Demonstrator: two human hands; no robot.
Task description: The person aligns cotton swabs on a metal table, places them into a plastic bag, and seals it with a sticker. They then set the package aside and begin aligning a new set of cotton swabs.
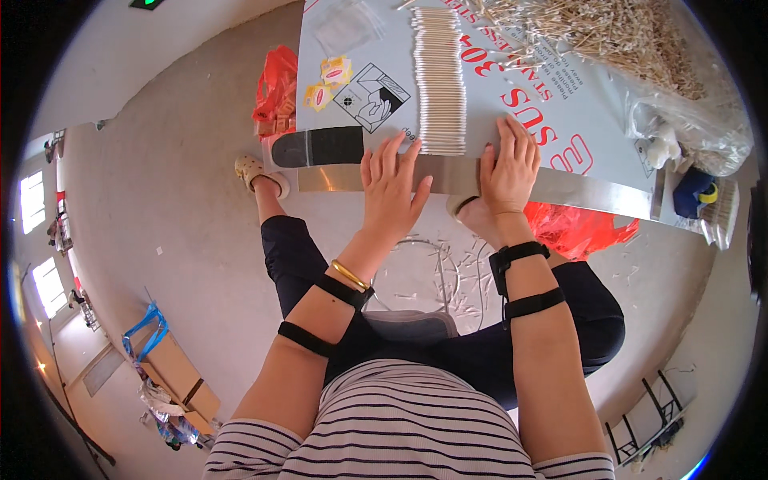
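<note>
flatly, the left hand [392, 188] lay open, fingers spread, on the near edge of the steel sheet [560, 120], gripping nothing. the right hand [508, 172] rested palm down beside it, fingers together, holding nothing. between and just beyond them sat a neat row of cotton swabs [440, 80], pale sticks with white tips, packed side by side in a long straight band. farther off, a loose heap of swabs [608, 32] lay tangled, near a clear plastic bag [688, 128].

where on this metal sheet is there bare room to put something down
Bare sheet lies right of the cotton swab row, below the loose swab heap. Crowded: near edge under left hand and right hand, and around the yellow packets.
</note>
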